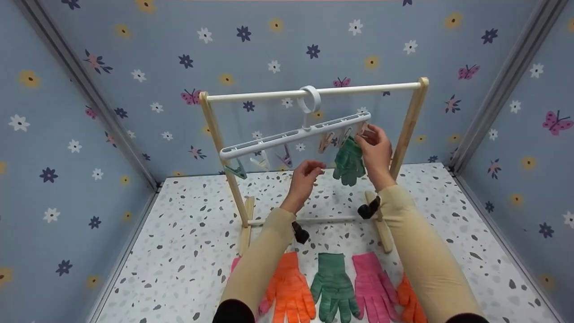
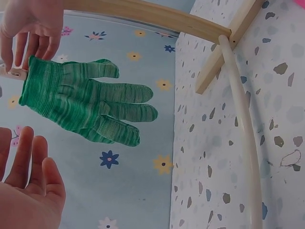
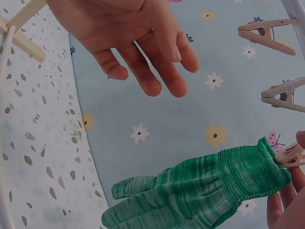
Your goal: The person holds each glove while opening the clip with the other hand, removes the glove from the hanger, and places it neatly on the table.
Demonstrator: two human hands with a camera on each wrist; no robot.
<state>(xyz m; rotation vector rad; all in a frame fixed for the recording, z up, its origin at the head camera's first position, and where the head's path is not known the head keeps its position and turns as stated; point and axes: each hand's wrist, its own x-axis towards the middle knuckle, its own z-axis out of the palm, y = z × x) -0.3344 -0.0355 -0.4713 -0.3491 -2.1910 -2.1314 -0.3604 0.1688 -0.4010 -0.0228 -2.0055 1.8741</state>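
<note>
A green knit glove (image 1: pixel 349 161) hangs fingers down from the right end of a white clip hanger (image 1: pixel 296 136). At its cuff, a pale pink clothespin (image 3: pixel 291 156) bites the fabric. My right hand (image 1: pixel 376 150) pinches that clothespin, with thumb on one side and fingers behind the cuff. Left of the glove, my left hand (image 1: pixel 305 184) hovers with loosely bent fingers, touching nothing; the left wrist view shows its palm (image 2: pixel 28 205) apart from the glove. The hanger tilts, right end higher, hooked by its ring (image 1: pixel 310 99) on a rod.
The wooden rack (image 1: pixel 410 128) stands on a speckled white table (image 1: pixel 179 251). Other clothespins, including a green one (image 1: pixel 236 169) and a purple one (image 1: pixel 285 158), dangle from the hanger. Orange (image 1: pixel 291 291), green (image 1: pixel 334 287) and pink gloves (image 1: pixel 374 287) lie in front. Flowered walls enclose the space.
</note>
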